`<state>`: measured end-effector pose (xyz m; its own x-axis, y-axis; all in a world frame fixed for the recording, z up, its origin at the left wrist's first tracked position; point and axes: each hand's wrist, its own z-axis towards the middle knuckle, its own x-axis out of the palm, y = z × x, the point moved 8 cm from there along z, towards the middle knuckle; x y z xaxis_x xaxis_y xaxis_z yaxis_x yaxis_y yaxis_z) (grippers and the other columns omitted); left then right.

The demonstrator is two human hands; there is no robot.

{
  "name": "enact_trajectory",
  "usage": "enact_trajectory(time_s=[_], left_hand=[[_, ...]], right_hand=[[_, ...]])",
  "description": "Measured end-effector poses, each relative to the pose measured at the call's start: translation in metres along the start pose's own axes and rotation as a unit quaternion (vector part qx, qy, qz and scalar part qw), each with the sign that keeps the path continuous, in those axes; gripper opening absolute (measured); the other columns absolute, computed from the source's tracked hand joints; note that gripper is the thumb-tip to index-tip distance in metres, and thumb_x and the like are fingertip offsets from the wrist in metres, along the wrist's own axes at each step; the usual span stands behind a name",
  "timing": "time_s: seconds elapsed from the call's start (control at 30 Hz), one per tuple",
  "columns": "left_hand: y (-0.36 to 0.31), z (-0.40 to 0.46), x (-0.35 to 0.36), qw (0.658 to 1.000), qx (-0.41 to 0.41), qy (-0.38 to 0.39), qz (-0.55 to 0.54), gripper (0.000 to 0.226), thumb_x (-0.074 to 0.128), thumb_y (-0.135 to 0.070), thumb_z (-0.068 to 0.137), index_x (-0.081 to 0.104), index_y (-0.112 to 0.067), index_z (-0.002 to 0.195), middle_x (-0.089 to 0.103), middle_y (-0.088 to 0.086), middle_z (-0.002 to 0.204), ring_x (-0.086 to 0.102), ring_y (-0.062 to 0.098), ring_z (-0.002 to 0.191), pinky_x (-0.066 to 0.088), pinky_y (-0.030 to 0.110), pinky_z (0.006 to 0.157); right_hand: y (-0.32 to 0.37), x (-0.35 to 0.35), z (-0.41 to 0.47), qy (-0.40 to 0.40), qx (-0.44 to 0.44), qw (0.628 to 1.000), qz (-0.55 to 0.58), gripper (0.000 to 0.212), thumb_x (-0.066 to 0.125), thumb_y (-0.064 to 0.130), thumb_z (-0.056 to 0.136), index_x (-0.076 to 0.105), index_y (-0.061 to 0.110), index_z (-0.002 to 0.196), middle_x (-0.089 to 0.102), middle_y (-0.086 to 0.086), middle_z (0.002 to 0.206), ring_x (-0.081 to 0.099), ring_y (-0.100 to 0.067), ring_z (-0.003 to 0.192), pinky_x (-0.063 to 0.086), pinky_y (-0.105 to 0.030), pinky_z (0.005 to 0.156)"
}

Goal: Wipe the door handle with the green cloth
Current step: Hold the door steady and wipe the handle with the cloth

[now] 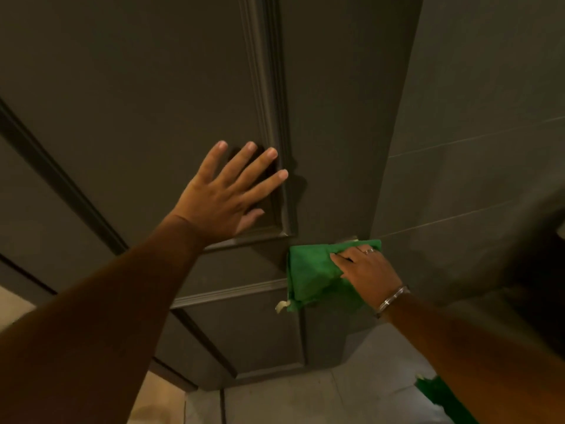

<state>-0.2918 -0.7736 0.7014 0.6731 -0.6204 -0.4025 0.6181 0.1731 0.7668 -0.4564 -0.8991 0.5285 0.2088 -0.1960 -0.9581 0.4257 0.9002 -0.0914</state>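
My right hand [367, 267] presses the green cloth [312, 276] over the door handle [348, 239]; my left hand [227, 194], fingers spread, steadies the door [153, 87]. I should wrap and rub firmly.

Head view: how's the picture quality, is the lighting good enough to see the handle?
Head view: dim, warm light, and the dark door shows little detail. The left hand casts a hard shadow on the panel. Wide-angle distortion bends the door edges. The handle is almost wholly hidden under the cloth and right hand; only a pale sliver shows.
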Motion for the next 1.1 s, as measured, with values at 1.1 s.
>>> enact_trajectory(time_s=[1.1], left_hand=[[0.004, -0.007, 0.028, 0.993, 0.005, -0.114, -0.002, 0.083, 0.051, -0.051, 0.093, 0.028, -0.014, 0.163, 0.024, 0.013, 0.167, 0.029, 0.032, 0.151, 0.001, 0.06, 0.123]], right_hand=[[0.04, -0.007, 0.02, -0.074, -0.104, 0.992, 0.018, 0.047, 0.089, 0.03, 0.056, 0.073, 0.013, 0.097, 0.077, -0.003, 0.084, 0.072, -0.019, 0.072, 0.06, -0.028, 0.058]])
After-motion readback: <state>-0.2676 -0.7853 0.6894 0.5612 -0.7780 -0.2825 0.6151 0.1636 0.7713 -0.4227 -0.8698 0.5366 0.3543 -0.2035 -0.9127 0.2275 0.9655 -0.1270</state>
